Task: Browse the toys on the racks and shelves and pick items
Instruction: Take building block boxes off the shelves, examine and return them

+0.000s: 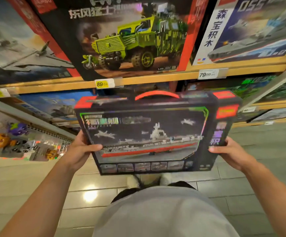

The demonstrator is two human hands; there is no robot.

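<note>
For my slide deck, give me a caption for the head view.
Both hands, left hand and right hand, hold a warship building-block box before toy shelves.

A dark cardboard toy box (153, 134) with red corners, a red arched handle and a grey, red-hulled ship picture; a black-and-red box (121, 36) above shows a lime-green camouflage truck; yellow price tag (102, 84) on the tan wooden shelf edge (156, 78)

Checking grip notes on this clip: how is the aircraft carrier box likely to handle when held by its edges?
The aircraft carrier box probably stays stiff: it spans flat between left hand and right hand. Its glossy front may be slippery. Wide and thin, it could tip if one hand lets go.
</note>
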